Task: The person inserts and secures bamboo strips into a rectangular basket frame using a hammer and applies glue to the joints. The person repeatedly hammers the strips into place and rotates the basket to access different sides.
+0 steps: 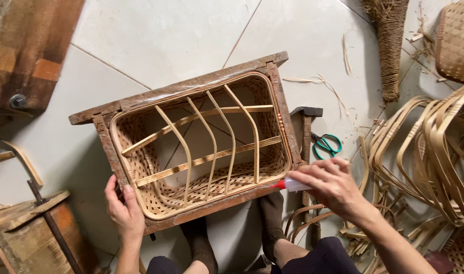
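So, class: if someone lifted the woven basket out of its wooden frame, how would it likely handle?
The woven basket is probably light, being thin open weave. Its curved strips span the mouth, so it likely holds shape yet flexes slightly. Its broad flat shape suggests it won't roll.

L hand (121, 209): fingers curled, gripping | R hand (331, 185): grip closed, prob. pinch, forearm angled in

Bare hands (125, 210), bare forearms, dark trousers (323, 256), dark brown socks (199, 243)
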Demonstrator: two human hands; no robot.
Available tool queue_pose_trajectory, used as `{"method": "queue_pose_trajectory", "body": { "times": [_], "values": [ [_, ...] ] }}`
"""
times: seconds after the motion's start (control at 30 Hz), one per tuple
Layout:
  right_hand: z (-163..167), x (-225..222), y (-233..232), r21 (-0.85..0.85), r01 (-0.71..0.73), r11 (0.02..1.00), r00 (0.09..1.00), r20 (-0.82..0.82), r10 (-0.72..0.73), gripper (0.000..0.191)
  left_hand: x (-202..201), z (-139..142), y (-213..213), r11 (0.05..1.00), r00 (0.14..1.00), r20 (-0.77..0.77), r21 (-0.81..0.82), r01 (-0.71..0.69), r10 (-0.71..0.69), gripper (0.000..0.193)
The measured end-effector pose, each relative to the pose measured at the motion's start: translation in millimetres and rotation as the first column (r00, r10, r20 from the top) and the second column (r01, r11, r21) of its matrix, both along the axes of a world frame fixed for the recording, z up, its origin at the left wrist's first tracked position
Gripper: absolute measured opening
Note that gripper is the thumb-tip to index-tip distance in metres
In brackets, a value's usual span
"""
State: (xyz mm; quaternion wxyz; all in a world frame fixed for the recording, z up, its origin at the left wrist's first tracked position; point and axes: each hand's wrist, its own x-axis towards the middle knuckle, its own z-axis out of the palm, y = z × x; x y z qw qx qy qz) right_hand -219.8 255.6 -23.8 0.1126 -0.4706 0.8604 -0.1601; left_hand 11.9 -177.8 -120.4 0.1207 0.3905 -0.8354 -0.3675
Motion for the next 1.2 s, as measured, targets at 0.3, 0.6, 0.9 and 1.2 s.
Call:
{"method": "queue_pose_trajectory", "body": {
  "times": [0.3,0.6,0.9,1.2],
  "values": [
    [-7,22,-48,0.009,-0.101,0.995,0.995,-0.013,0.102,0.063,0,3,0,0.998,0.999,-0.035,-0.053,0.040,-0.042,0.042],
    [2,26,-55,0.102,-0.134,0.986,0.984,-0.105,0.145,0.062,-4,9,0,1.000,1.000,-0.017,0.005,0.012,-0.012,0.044],
    [8,20,-32,0.105,-0.112,0.988,0.978,-0.165,0.129,0.083,-5,12,2,1.000,1.000,-0.018,-0.015,0.009,-0.010,0.044],
    [5,13,-28,0.008,-0.002,1.000,1.000,-0.021,0.002,0.057,-5,12,2,1.000,1.000,-0.015,-0.020,0.003,-0.003,0.045]
  ]
}}
